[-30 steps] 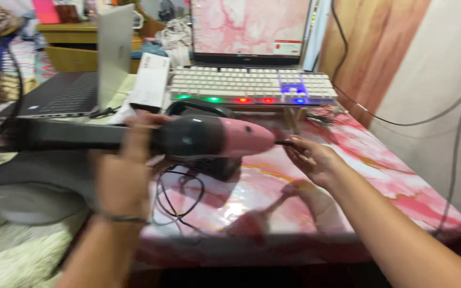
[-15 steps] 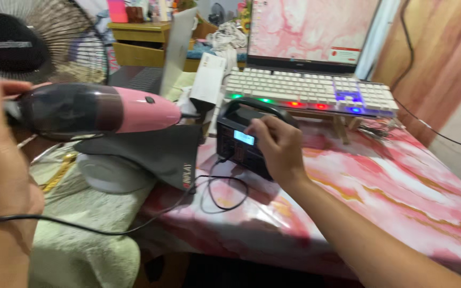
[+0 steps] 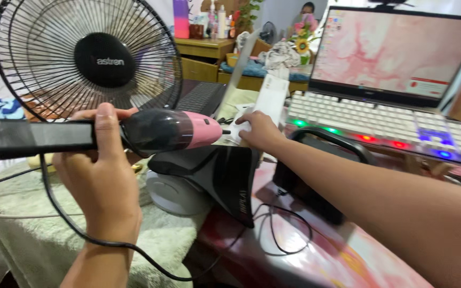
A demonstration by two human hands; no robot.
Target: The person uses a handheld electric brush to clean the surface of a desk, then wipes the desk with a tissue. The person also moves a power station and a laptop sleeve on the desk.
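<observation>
My left hand (image 3: 101, 176) grips a pink and dark handheld tool (image 3: 169, 129) by its long black handle (image 3: 33, 136); its pink tip points right. A black cord (image 3: 70, 224) hangs from it under my wrist. My right hand (image 3: 257, 129) reaches forward and rests on a white mouse or small white thing (image 3: 239, 130) just past the pink tip, beside a white upright card (image 3: 271, 101). Whether the fingers close round it is hidden.
A black desk fan (image 3: 89, 58) stands at the left on a pale towel (image 3: 38, 234). A lit white keyboard (image 3: 396, 125) and a laptop screen (image 3: 396, 50) stand at the right. A black device with a handle (image 3: 321, 176) and a black pouch (image 3: 225, 170) lie on the pink marble table (image 3: 305, 250).
My view has swung left. My right hand left the black device and went forward to the white thing. The pink tool moved right, in front of the fan.
</observation>
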